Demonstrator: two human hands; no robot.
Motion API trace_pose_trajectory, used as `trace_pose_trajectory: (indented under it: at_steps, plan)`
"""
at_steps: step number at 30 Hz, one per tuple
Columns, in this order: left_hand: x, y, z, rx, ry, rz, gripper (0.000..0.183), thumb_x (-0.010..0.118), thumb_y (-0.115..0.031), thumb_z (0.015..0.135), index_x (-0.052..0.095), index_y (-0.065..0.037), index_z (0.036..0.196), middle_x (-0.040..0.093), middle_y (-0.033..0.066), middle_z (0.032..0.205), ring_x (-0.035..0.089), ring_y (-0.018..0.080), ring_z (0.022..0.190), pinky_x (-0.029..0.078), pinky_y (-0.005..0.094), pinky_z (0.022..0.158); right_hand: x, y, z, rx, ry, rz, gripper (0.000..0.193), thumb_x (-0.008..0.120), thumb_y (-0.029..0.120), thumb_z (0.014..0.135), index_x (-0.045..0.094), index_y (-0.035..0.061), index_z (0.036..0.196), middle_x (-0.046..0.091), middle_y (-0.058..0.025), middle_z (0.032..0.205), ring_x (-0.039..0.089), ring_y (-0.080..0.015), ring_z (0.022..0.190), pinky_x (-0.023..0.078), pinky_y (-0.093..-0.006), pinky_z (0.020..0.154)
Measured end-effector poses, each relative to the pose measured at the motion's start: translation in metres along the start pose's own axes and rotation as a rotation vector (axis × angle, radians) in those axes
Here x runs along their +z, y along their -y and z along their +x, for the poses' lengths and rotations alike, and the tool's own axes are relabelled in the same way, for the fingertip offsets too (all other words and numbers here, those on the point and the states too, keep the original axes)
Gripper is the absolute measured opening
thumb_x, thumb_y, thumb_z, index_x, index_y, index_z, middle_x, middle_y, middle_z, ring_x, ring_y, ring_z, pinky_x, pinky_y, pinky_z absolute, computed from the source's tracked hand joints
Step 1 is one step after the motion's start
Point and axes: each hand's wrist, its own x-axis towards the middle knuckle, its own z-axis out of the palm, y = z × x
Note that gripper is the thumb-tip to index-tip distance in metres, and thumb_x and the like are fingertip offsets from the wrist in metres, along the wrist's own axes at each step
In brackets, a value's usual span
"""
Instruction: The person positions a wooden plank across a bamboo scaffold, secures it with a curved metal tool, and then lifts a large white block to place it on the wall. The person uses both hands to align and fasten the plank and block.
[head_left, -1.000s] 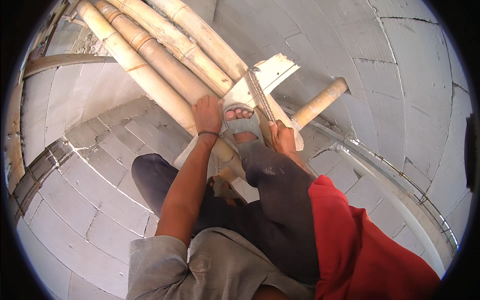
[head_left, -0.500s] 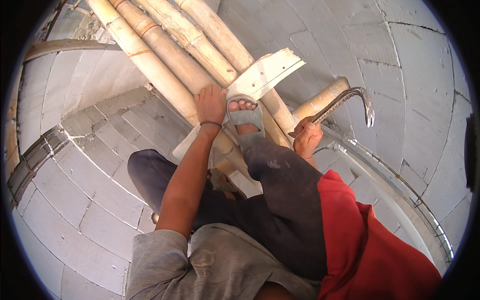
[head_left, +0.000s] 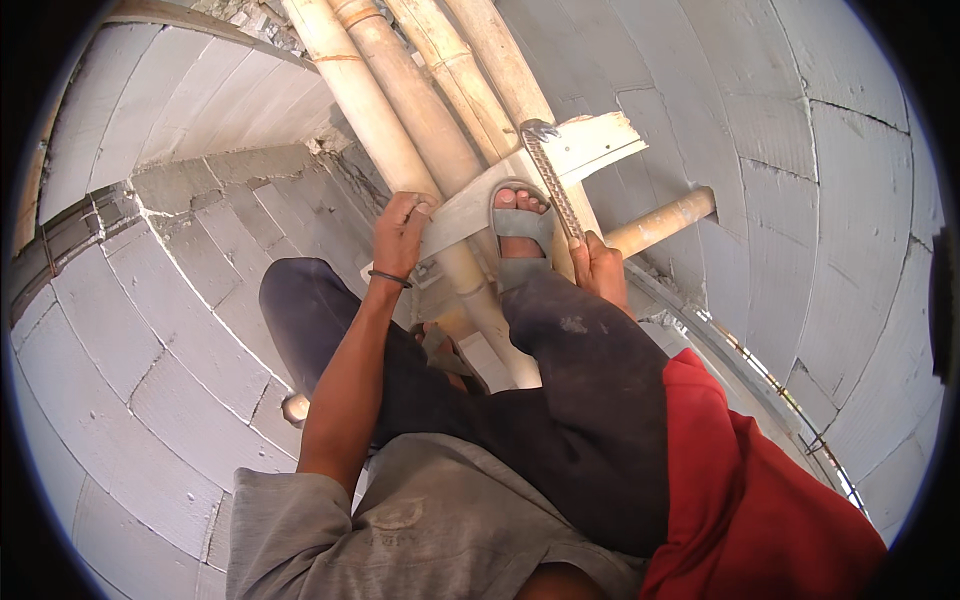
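My right hand point(head_left: 599, 270) is closed round the lower end of a crowbar point(head_left: 552, 182) with a ribbed shaft and a curved claw. The claw rests on or just over a short pale wooden board point(head_left: 598, 142) with dark nail spots. That board lies slantwise across several bamboo poles point(head_left: 436, 60). My left hand point(head_left: 400, 236) is closed at the board's left part, fingers curled at its upper edge. Between my hands, my sandalled foot point(head_left: 520, 222) presses on the board, beside the crowbar shaft.
Grey block walls point(head_left: 150, 370) curve round on both sides. A bamboo pole point(head_left: 665, 222) sticks out of the right wall. Thin metal bars point(head_left: 775, 375) run along a ledge at the right. My other foot point(head_left: 445, 350) stands lower, in the gap beneath the board.
My right hand has swung the crowbar inward from the right, bringing its claw onto or over the board. My left hand has shifted from the bamboo down along the board.
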Motion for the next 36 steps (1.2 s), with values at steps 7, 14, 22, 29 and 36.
trace_pose_trajectory:
  at_steps: [7,14,22,29,36]
  plan:
    - [0.003,0.024,-0.031,0.144,-0.031,0.042,0.009,0.060,-0.006,0.091,0.066,-0.001,0.097,0.065,0.0099,0.093,0.061,0.0248,0.086,0.047,0.0313,0.081,-0.001,0.047,0.015,-0.294,0.342,-0.136,0.028,0.060,0.026,0.093,0.054,-0.0007,0.085,0.057,-0.0262,0.063,0.059,-0.0456,0.061,0.046,-0.0488,0.055]
    - [0.012,0.036,-0.043,0.245,-0.081,0.089,0.016,0.063,-0.001,0.083,0.065,-0.002,0.099,0.063,0.0124,0.100,0.056,0.0340,0.098,0.046,0.0405,0.087,-0.005,0.048,0.024,-0.534,0.474,-0.323,0.025,0.060,0.026,0.092,0.054,0.0010,0.088,0.058,-0.0246,0.062,0.061,-0.0455,0.063,0.048,-0.0496,0.057]
    - [0.009,0.038,-0.043,0.297,-0.073,0.069,0.015,0.062,-0.003,0.084,0.063,-0.003,0.099,0.061,0.0120,0.100,0.055,0.0323,0.096,0.045,0.0401,0.087,-0.018,0.059,0.019,-0.593,0.486,-0.240,0.034,0.059,0.035,0.093,0.055,0.0023,0.085,0.059,-0.0240,0.062,0.062,-0.0437,0.063,0.049,-0.0510,0.058]
    - [0.001,0.030,-0.049,0.291,-0.219,0.269,0.015,0.058,-0.003,0.087,0.063,-0.003,0.101,0.061,0.0112,0.103,0.054,0.0324,0.097,0.044,0.0412,0.084,-0.018,0.066,0.020,-0.410,0.448,-0.269,0.032,0.059,0.033,0.095,0.056,0.0027,0.085,0.059,-0.0219,0.064,0.061,-0.0403,0.059,0.048,-0.0461,0.054]
    - [-0.004,0.023,-0.017,-0.365,-0.286,0.808,0.021,0.051,-0.026,0.096,0.057,-0.006,0.092,0.067,0.0153,0.076,0.064,0.0359,0.073,0.047,0.0431,0.078,-0.025,0.062,0.023,-0.706,0.375,-0.217,0.037,0.057,0.035,0.096,0.053,0.0015,0.081,0.059,-0.0214,0.062,0.060,-0.0434,0.057,0.046,-0.0489,0.052]
